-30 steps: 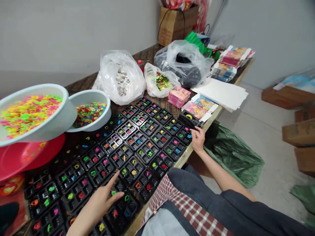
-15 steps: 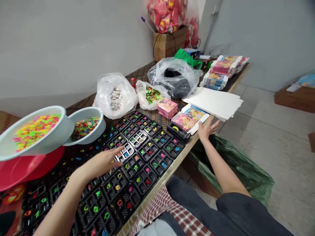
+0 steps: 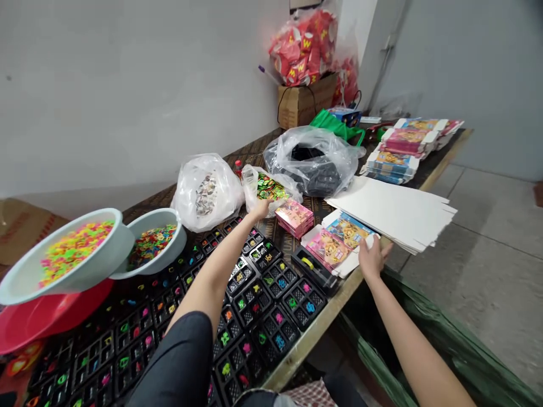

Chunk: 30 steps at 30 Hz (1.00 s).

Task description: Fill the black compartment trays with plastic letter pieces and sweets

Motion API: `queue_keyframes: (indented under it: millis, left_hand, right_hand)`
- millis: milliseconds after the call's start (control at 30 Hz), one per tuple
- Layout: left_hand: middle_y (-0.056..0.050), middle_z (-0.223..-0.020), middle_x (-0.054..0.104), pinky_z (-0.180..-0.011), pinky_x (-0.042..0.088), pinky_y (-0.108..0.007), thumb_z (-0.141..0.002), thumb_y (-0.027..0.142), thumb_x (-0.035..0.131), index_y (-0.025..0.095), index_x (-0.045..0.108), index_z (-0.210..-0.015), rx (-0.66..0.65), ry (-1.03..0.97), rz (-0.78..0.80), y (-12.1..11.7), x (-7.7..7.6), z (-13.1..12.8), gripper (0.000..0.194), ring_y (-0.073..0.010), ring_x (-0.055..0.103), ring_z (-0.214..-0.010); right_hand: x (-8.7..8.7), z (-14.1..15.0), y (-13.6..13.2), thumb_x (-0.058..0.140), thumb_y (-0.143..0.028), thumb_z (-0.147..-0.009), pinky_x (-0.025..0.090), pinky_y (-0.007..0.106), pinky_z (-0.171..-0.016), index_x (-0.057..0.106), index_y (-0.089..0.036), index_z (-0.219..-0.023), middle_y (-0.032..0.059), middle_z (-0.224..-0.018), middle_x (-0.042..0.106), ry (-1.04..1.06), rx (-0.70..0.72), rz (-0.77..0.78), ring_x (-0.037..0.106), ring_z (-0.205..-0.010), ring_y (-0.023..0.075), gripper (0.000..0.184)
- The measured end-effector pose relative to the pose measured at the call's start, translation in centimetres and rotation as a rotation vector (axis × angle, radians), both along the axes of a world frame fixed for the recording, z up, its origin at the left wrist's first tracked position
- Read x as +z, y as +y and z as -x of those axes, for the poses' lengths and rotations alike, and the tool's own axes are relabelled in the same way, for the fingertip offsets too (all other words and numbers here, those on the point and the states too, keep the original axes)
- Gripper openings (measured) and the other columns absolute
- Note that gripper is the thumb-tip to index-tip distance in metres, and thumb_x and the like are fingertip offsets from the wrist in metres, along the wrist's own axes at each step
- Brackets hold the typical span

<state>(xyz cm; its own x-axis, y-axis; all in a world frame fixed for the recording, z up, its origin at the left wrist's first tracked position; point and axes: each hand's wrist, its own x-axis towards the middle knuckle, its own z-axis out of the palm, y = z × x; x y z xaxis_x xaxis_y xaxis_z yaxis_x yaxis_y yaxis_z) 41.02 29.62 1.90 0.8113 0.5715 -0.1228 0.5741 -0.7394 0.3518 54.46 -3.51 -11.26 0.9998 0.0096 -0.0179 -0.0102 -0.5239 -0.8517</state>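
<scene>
My left hand [image 3: 262, 209] reaches across the table to the front of a small plastic bag [image 3: 251, 182] of shiny green packets [image 3: 271, 187]. Its fingers are mostly hidden, so their grip cannot be made out. A stack of small pink boxes [image 3: 294, 216] sits just right of that hand. At the table's front edge, my right hand [image 3: 372, 259] closes on the white flap of a flat printed carton [image 3: 335, 243] in pink and blue. Beside the carton lies a black tape dispenser [image 3: 311, 265] with yellow tape. Black compartment trays [image 3: 280, 280] holding small coloured pieces spread below my left arm.
Pale blue basins [image 3: 123, 240] of coloured pieces stand left, above a red basin [image 3: 80, 302]. White card sheets [image 3: 394, 209] overhang the table edge at right. Behind are clear bags [image 3: 318, 169] and stacked printed cartons [image 3: 392, 164]. A green bag [image 3: 428, 322] hangs open below.
My left hand has moved from above the trays forward to the bag of green packets. My right hand has gone from spread fingers to closing on the carton's flap. The view has shifted.
</scene>
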Motion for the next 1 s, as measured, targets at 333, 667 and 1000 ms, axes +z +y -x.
queue_keyframes:
  millis: [333, 667, 1000]
  left_hand:
    - [-0.028, -0.147, 0.043, -0.107, 0.036, -0.037, -0.082, 0.031, 0.065, 0.004, 0.027, -0.15, 0.318, 0.07, -0.044, 9.0, -6.5, -3.4, 0.083, -0.0341, 0.045, -0.134]
    - [-0.031, -0.153, 0.028, -0.11, 0.026, -0.048, -0.075, 0.033, 0.068, 0.012, 0.006, -0.157, 0.3, 0.122, -0.049, 8.1, -9.8, -4.8, 0.105, -0.0421, 0.037, -0.138]
    - [-0.024, -0.136, 0.054, -0.101, 0.039, -0.038, -0.072, 0.015, 0.065, 0.014, 0.032, -0.15, 0.183, -0.041, -0.008, 7.3, -8.8, -3.9, 0.085, -0.0333, 0.053, -0.124]
  right_hand:
    - [-0.6, -0.3, -0.5, 0.041, -0.067, -0.083, 0.021, 0.055, -0.115, 0.05, -0.015, -0.136, 0.0205, -0.157, 0.016, -0.046, 0.02, 0.063, 0.015, -0.147, 0.0383, 0.075]
    - [0.2, -0.1, -0.6, 0.045, -0.066, -0.083, 0.017, 0.053, -0.118, 0.051, -0.012, -0.136, 0.0205, -0.159, 0.01, -0.008, 0.021, 0.044, 0.009, -0.149, 0.0377, 0.076]
    - [0.4, 0.1, -0.4, 0.045, -0.068, -0.081, 0.018, 0.054, -0.117, 0.054, -0.01, -0.132, 0.0227, -0.158, 0.013, -0.044, 0.024, 0.047, 0.01, -0.148, 0.0383, 0.077]
